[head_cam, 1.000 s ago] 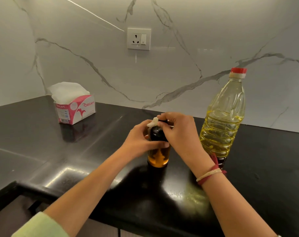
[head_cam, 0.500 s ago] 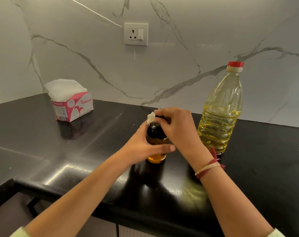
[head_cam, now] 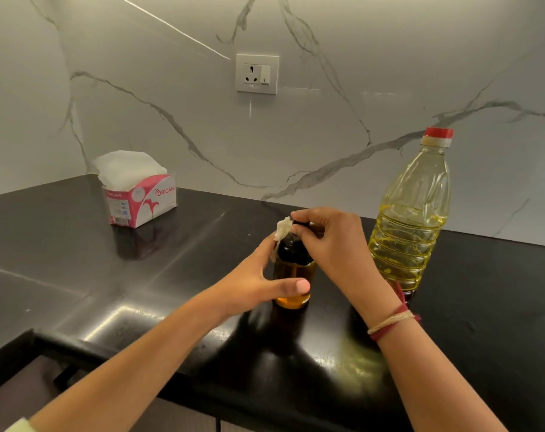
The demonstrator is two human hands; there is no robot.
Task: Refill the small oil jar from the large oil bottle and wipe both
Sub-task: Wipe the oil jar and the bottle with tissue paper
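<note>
Small oil jar [head_cam: 293,272] stands on the counter [head_cam: 171,275], beside the capped large oil bottle [head_cam: 411,219]. Left hand [head_cam: 255,285] has slid lower, clamping its body; right hand [head_cam: 330,241] grips the cap. Closing judged underway.

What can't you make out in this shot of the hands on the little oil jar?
- Head view: the small oil jar's cap is covered by the right hand, so on or off is unclear.
- The left hand hides the jar's far side and most of the tissue wad.
- The large oil bottle's base sits behind the right wrist.
- Small print on the tissue box is too small to read.
</note>
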